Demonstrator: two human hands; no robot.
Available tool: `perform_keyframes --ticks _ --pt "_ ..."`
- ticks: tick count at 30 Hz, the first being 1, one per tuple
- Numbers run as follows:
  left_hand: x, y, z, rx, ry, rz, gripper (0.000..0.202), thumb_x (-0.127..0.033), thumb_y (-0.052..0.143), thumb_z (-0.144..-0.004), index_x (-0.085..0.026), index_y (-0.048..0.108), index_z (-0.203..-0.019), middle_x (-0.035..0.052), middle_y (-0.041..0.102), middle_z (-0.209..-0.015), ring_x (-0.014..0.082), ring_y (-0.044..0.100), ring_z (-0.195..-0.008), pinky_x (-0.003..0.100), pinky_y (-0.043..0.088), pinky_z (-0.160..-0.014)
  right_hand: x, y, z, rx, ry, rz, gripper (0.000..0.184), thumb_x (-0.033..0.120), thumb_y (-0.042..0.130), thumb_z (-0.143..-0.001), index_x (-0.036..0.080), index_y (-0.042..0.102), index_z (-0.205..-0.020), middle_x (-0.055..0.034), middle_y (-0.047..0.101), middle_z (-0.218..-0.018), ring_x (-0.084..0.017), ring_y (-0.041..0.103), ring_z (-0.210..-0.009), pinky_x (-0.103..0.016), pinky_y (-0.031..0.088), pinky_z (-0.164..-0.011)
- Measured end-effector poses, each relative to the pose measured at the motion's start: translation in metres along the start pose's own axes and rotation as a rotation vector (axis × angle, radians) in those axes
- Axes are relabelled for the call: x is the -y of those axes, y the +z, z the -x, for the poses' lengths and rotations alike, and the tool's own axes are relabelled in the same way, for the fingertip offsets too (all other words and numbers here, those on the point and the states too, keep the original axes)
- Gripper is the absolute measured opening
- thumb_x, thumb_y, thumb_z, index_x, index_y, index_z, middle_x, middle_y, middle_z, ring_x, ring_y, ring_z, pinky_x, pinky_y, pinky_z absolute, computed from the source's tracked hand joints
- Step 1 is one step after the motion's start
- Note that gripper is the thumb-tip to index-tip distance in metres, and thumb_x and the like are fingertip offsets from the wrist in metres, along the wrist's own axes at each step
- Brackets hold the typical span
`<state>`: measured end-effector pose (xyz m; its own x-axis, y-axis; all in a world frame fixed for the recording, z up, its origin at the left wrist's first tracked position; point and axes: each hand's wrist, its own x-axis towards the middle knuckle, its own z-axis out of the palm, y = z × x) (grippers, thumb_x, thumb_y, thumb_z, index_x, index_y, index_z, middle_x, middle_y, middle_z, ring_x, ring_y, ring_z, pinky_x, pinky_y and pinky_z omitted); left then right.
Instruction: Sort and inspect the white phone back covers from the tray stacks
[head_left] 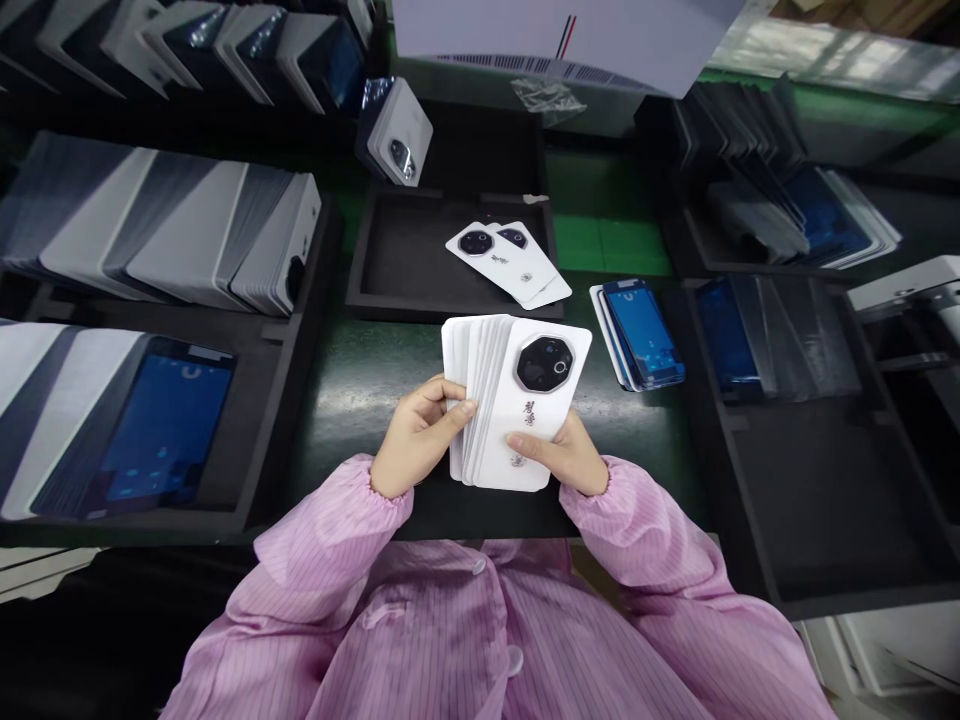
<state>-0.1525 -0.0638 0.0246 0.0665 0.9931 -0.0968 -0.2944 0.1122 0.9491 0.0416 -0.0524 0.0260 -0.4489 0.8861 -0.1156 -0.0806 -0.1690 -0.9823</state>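
Note:
A fanned stack of white phone back covers point(517, 400), each with a dark octagonal camera ring, is held upright above the table's near edge. My left hand point(416, 435) grips the stack's left side, fingers curled over its edges. Under the lower right corner sits my right hand point(570, 455), thumb pressed on the front cover. Pink striped sleeves cover both arms.
Two white back covers point(510, 262) lie on the rim of a black tray point(397, 260) ahead. A small pile of blue-filmed panels point(641, 335) rests on the green mat to the right. Black trays of stacked covers and panels point(172, 235) flank both sides.

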Motion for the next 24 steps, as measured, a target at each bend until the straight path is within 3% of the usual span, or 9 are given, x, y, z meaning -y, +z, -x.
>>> perform_keyframes --ticks 5,15,19,24 --pt "0.003 -0.0037 0.0008 -0.064 -0.079 0.055 0.017 -0.035 0.064 -0.083 -0.02 0.056 -0.082 -0.0046 0.048 -0.064 0.0068 0.04 -0.054 0.019 0.034 -0.051 -0.0009 -0.0011 -0.001 -0.011 0.059 -0.095 0.029 0.023 0.075 -0.073 0.02 0.067 -0.101 -0.004 0.073 -0.099 -0.021 0.07 -0.086 -0.034 0.059 -0.075" --pt "-0.0017 -0.001 0.0015 -0.066 -0.096 0.104 0.015 -0.032 0.062 -0.084 -0.02 0.056 -0.078 -0.0036 0.05 -0.065 0.0081 0.044 -0.056 0.02 0.037 -0.053 0.0012 -0.0001 -0.0028 -0.03 0.141 -0.181 0.034 0.024 0.077 -0.07 0.02 0.067 -0.102 -0.005 0.072 -0.101 -0.024 0.069 -0.091 -0.036 0.058 -0.075" --pt "-0.0024 0.0005 0.0011 -0.113 -0.092 0.141 0.016 -0.03 0.059 -0.086 -0.02 0.052 -0.075 -0.0046 0.047 -0.062 0.008 0.041 -0.053 0.019 0.035 -0.05 0.0024 -0.0001 -0.0029 -0.04 0.184 -0.186 0.032 0.028 0.079 -0.068 0.018 0.067 -0.096 -0.0065 0.073 -0.097 -0.025 0.07 -0.086 -0.038 0.058 -0.072" --pt "-0.002 0.0017 0.0008 -0.163 -0.073 0.118 0.016 -0.03 0.058 -0.086 -0.021 0.051 -0.075 -0.0052 0.045 -0.06 0.0076 0.038 -0.05 0.019 0.033 -0.047 0.0029 -0.0006 -0.0022 -0.023 0.161 -0.197 0.034 0.026 0.077 -0.071 0.02 0.066 -0.102 -0.0062 0.072 -0.105 -0.027 0.068 -0.095 -0.04 0.058 -0.078"
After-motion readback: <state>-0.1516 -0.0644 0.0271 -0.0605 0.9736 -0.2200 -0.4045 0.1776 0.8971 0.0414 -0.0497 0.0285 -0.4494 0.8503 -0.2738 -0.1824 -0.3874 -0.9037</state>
